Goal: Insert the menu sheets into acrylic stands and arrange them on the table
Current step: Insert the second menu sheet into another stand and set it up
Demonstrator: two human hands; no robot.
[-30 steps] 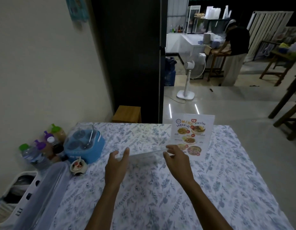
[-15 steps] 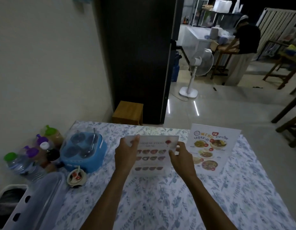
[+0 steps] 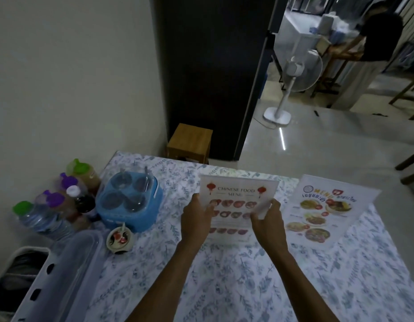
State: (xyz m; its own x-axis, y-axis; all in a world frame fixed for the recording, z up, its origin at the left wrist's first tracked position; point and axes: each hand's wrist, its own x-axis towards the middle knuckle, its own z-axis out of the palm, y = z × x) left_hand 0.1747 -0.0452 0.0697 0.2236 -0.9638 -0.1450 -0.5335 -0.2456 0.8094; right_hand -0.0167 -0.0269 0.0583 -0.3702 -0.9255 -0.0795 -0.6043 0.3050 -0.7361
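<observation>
An acrylic stand holding a white "Chinese Food Menu" sheet [image 3: 236, 201] stands upright near the middle of the floral tablecloth [image 3: 224, 287]. My left hand [image 3: 196, 219] grips its left edge and my right hand [image 3: 267, 225] grips its right edge. To its right a second stand with a colourful Thai menu [image 3: 322, 212] stands on the cloth, apart from both hands.
A blue condiment caddy [image 3: 129, 203], several bottles [image 3: 59, 203] and a small sauce bowl [image 3: 119, 239] crowd the table's left side. A clear plastic box [image 3: 69, 270] sits front left. Beyond the table are a wooden stool [image 3: 189, 141], a white fan [image 3: 292, 75] and a person at a far counter.
The clear stand lay low between my hands a second ago; now it is upright with the Chinese menu facing me. The view has tilted down and left.
</observation>
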